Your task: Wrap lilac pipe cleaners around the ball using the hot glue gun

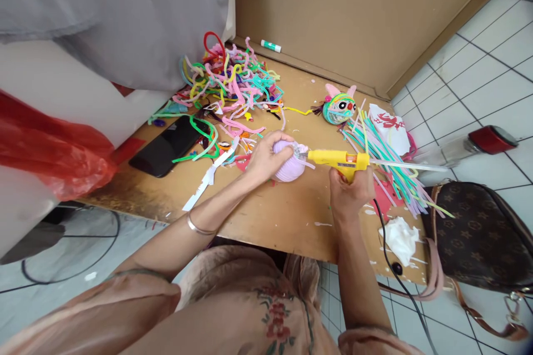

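My left hand (263,157) is wrapped round a lilac ball wound with pipe cleaner (288,167), holding it on the wooden table (266,216). My right hand (348,193) grips the handle of a yellow glue gun (339,160), whose nozzle touches the top of the ball. A clear glue stick (410,166) pokes out of the gun's back end. The gun's black cord (389,255) runs off the table's near edge.
A heap of coloured pipe cleaners (233,80) lies at the back, straight ones (385,163) at right. A wound animal head (338,106), a black phone (166,146), crumpled tissue (400,237), a brown bag (478,236), a red plastic bag (50,150) and a red-capped bottle (474,144) surround the work.
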A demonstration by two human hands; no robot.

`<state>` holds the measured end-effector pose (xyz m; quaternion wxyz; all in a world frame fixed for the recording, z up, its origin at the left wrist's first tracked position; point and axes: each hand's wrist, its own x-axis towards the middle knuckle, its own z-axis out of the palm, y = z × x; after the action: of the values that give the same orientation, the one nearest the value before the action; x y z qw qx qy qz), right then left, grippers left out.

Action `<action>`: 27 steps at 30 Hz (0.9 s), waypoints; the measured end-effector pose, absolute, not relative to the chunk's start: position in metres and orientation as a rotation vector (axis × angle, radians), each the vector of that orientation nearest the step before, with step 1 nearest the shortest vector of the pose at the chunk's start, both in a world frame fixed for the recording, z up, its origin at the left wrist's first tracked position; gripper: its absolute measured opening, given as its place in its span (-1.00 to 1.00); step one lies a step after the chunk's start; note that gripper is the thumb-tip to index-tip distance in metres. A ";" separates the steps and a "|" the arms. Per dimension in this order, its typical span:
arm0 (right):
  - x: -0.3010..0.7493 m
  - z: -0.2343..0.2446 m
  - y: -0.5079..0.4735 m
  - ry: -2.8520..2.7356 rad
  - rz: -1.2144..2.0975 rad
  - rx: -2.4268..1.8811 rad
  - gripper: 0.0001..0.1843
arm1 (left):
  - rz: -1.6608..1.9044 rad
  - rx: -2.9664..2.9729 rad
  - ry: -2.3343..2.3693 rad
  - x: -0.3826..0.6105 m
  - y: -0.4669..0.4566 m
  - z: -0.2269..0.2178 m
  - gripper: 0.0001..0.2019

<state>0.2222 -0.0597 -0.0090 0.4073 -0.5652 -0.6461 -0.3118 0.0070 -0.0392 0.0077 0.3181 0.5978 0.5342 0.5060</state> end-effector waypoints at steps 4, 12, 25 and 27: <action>0.225 -0.011 -0.061 -1.616 -0.766 -1.488 -0.75 | 1.328 1.554 1.410 0.007 -0.039 0.008 -0.81; 0.222 -0.011 -0.061 -1.624 -0.680 -1.510 -0.75 | 1.327 1.563 1.410 0.007 -0.039 0.007 -0.81; 0.217 -0.019 -0.066 -1.602 -0.848 -1.509 -0.70 | 1.345 1.533 1.430 0.008 -0.038 0.006 -0.82; 0.217 -0.021 -0.072 -1.607 -0.912 -1.478 -0.71 | 1.340 1.528 1.434 0.009 -0.038 0.007 -0.82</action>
<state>0.2169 -0.0716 -0.0206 0.3779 -0.5783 -0.6288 -0.3568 0.0086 -0.0378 0.0067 0.3214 0.5817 0.5460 0.5101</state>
